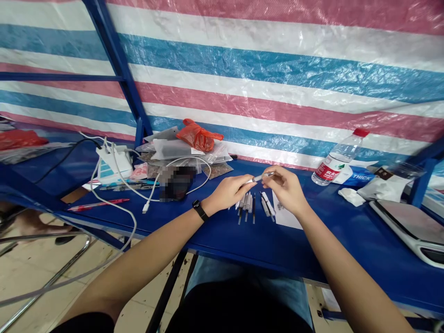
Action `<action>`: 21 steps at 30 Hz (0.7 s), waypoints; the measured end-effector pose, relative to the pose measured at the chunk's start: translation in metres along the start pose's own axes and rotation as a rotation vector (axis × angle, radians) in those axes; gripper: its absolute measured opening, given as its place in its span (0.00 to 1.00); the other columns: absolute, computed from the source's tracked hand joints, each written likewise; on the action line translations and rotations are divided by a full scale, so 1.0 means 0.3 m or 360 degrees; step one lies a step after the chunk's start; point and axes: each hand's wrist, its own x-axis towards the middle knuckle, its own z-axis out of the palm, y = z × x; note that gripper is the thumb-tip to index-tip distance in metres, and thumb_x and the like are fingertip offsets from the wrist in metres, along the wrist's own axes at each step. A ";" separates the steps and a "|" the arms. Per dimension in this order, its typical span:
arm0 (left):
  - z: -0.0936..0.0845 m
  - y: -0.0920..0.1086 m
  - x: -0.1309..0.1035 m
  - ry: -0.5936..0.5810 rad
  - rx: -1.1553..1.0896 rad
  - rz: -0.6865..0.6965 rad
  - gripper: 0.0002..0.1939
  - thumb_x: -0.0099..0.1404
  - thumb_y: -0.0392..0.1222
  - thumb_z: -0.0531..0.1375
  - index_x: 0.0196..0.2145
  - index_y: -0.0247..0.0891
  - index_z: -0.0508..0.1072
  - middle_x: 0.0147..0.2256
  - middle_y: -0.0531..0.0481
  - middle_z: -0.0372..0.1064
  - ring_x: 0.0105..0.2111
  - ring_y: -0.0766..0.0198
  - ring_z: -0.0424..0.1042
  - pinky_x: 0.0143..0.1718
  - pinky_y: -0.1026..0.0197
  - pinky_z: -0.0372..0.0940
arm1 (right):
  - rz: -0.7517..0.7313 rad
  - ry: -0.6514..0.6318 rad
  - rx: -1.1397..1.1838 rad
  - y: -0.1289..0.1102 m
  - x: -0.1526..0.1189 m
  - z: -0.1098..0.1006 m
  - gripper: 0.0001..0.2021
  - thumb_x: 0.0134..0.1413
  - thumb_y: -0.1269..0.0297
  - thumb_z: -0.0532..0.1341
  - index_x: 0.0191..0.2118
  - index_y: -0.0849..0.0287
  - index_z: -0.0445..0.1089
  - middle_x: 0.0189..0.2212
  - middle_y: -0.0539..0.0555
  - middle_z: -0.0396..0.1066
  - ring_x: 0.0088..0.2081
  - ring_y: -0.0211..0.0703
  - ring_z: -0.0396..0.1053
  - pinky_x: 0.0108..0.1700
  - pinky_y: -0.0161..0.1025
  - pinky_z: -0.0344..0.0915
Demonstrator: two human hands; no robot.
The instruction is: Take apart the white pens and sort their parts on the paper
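Pen (258, 177), pale and slim, sits between our two hands, held over the blue counter (215, 233). We grip its left end in the left hand (227, 192), thumb against forefinger, with a dark wristband (200, 210) fastened at the wrist. We pinch its right end in the fingertips of the right hand (286, 187); the finger gap is narrow. Below the left hand, a row of slender pen parts (247, 203) lies on the counter. Just right of that row, a smaller bundle (268, 206) lies beside a white sheet (287, 219) (partly covered by the right hand). Farther right, we locate a red-capped bottle (329, 171) and, nearer to us, a flat-topped scale (409, 222). On the left, we locate a dark object (176, 182) (pixelated, so we cannot identify it), a white cable (147, 203) and a red pen (99, 205).
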 end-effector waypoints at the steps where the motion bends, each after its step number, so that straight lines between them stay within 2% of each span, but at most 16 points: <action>1: 0.001 -0.001 -0.002 -0.0004 0.0050 0.0004 0.16 0.78 0.47 0.49 0.35 0.39 0.68 0.28 0.54 0.65 0.29 0.64 0.66 0.34 0.63 0.56 | -0.0012 0.0007 -0.0063 -0.001 -0.001 0.000 0.16 0.53 0.48 0.67 0.30 0.56 0.71 0.24 0.50 0.71 0.26 0.42 0.70 0.30 0.40 0.66; 5: 0.007 -0.001 -0.006 0.0035 0.0244 0.0040 0.16 0.78 0.47 0.49 0.41 0.39 0.73 0.32 0.50 0.72 0.32 0.62 0.71 0.34 0.63 0.57 | -0.0001 -0.0012 -0.0268 -0.002 -0.006 0.004 0.26 0.57 0.41 0.63 0.20 0.55 0.64 0.14 0.45 0.57 0.18 0.36 0.54 0.23 0.37 0.51; 8: 0.013 0.003 -0.005 0.0033 0.0288 0.0080 0.16 0.79 0.48 0.49 0.45 0.39 0.75 0.37 0.47 0.76 0.35 0.60 0.74 0.36 0.63 0.59 | 0.0086 0.0023 -0.0287 0.002 -0.008 0.010 0.35 0.59 0.33 0.57 0.12 0.54 0.54 0.10 0.45 0.48 0.16 0.35 0.48 0.22 0.38 0.50; 10: 0.014 0.006 -0.001 0.0041 0.0268 0.0074 0.16 0.79 0.48 0.49 0.48 0.40 0.74 0.40 0.47 0.77 0.36 0.60 0.74 0.37 0.63 0.60 | 0.0162 0.0088 -0.0273 0.005 -0.005 0.011 0.37 0.57 0.30 0.57 0.11 0.54 0.55 0.09 0.46 0.49 0.15 0.35 0.50 0.22 0.38 0.52; 11: 0.013 0.007 0.001 0.0052 0.0261 0.0059 0.16 0.79 0.48 0.49 0.49 0.40 0.74 0.40 0.47 0.78 0.36 0.60 0.75 0.37 0.63 0.61 | 0.0187 0.0122 -0.0248 0.005 -0.002 0.011 0.35 0.56 0.30 0.58 0.12 0.55 0.58 0.10 0.46 0.52 0.16 0.36 0.52 0.22 0.38 0.53; 14: 0.006 0.006 0.005 0.0072 0.0296 0.0008 0.17 0.79 0.48 0.49 0.49 0.39 0.75 0.38 0.47 0.78 0.36 0.60 0.75 0.37 0.63 0.61 | 0.0130 0.0128 -0.0078 0.001 0.008 0.008 0.29 0.49 0.29 0.64 0.25 0.55 0.70 0.18 0.47 0.64 0.21 0.39 0.61 0.24 0.38 0.58; 16: 0.002 0.003 0.002 0.0058 0.0326 -0.0006 0.17 0.79 0.49 0.49 0.48 0.40 0.75 0.39 0.48 0.78 0.36 0.59 0.75 0.36 0.63 0.61 | 0.0043 0.0083 -0.0028 0.000 0.009 0.007 0.29 0.48 0.29 0.64 0.29 0.54 0.69 0.20 0.47 0.67 0.22 0.40 0.63 0.26 0.38 0.60; 21: 0.014 0.006 -0.007 -0.0084 0.0302 0.0089 0.16 0.79 0.49 0.50 0.48 0.42 0.75 0.40 0.48 0.78 0.39 0.59 0.76 0.37 0.63 0.60 | -0.0004 0.0220 -0.0480 0.011 -0.007 0.002 0.34 0.56 0.30 0.60 0.17 0.55 0.54 0.13 0.44 0.51 0.19 0.35 0.49 0.23 0.37 0.49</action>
